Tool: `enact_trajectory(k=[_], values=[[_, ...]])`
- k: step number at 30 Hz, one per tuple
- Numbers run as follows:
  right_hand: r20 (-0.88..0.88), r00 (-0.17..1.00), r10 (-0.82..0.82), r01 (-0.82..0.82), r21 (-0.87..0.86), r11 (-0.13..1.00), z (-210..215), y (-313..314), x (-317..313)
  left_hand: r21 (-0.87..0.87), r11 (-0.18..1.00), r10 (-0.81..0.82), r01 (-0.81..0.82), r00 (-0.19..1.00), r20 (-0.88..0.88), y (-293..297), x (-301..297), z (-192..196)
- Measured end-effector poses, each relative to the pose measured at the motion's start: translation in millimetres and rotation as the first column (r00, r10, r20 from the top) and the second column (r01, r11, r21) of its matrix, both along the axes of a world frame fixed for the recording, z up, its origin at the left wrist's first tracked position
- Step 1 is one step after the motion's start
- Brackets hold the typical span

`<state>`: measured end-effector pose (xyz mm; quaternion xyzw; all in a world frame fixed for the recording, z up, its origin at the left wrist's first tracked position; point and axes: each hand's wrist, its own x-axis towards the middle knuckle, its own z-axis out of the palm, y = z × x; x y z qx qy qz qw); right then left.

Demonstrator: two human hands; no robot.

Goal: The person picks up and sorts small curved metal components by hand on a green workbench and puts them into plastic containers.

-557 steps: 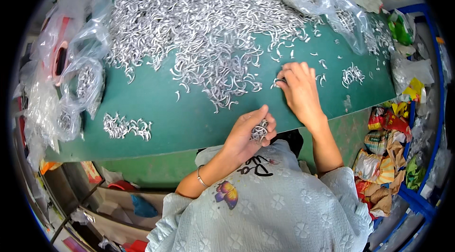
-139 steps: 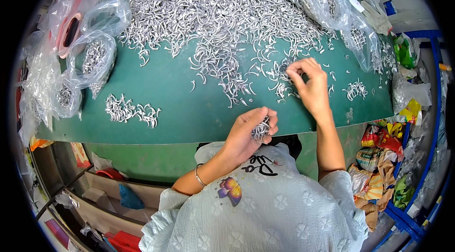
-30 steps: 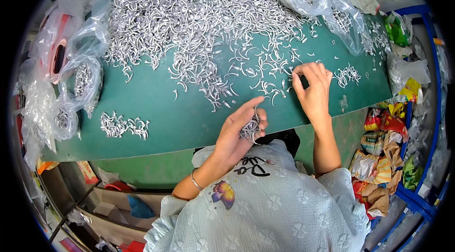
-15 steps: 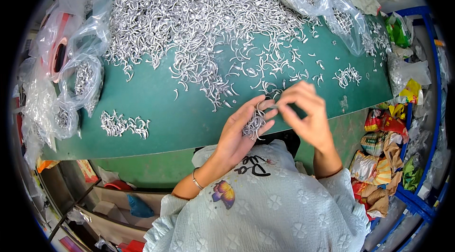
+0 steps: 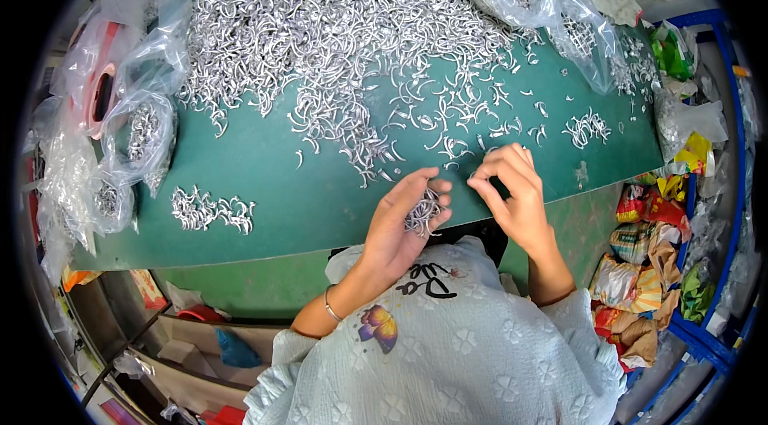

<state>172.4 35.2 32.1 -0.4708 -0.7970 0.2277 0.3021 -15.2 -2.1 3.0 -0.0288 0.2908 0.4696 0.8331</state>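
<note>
In my cupped left hand lies a clump of small curved silvery metal pieces, with the fingers curled around it above the table's near edge. To its right, my right hand has thumb and forefinger pinched together; whatever is between the tips is too small to make out. Beyond both hands a large heap of the same curved pieces covers the far part of the green table, with loose ones straggling toward me.
A small pile of curved pieces sits at the left, another at the right. Clear plastic bags with pieces inside lie along the left edge; another bag lies back right. Blue shelving with packets stands at right.
My right hand has drawn away from my left hand, toward the right, its fingertips pinched. My left hand has curled more around the metal pieces and shifted slightly left.
</note>
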Motion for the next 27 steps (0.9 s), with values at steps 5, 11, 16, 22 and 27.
enact_trajectory(k=[5, 11, 16, 22, 27], values=[[-0.234, 0.952, 0.196, -0.227, -0.113, 0.967, 11.3, 3.2, -16.6, -0.071, 0.997, -0.032, 0.032, 0.999, -0.002, 5.4, 1.5, 6.0], [0.214, 0.973, -0.090, 0.068, 0.111, 0.992, -12.7, 22.3, -14.8, 0.092, 0.996, -0.027, 0.006, 0.974, 0.223, -3.0, -5.0, -21.4], [0.145, 0.977, -0.156, 0.141, 0.107, 0.984, -12.6, 20.9, -12.2, 0.066, 0.998, -0.007, -0.004, 0.985, 0.173, 0.1, -5.7, -5.5], [-0.182, 0.979, 0.089, -0.109, -0.101, 0.989, 5.0, 17.4, -13.4, -0.003, 0.999, 0.042, -0.042, 0.998, 0.053, 6.0, 0.3, 1.3], [0.110, 0.994, 0.023, -0.032, 0.083, 0.996, -17.6, 36.9, -30.5, 0.023, 0.999, 0.027, -0.031, 0.988, 0.151, 2.5, -3.7, -7.0]])
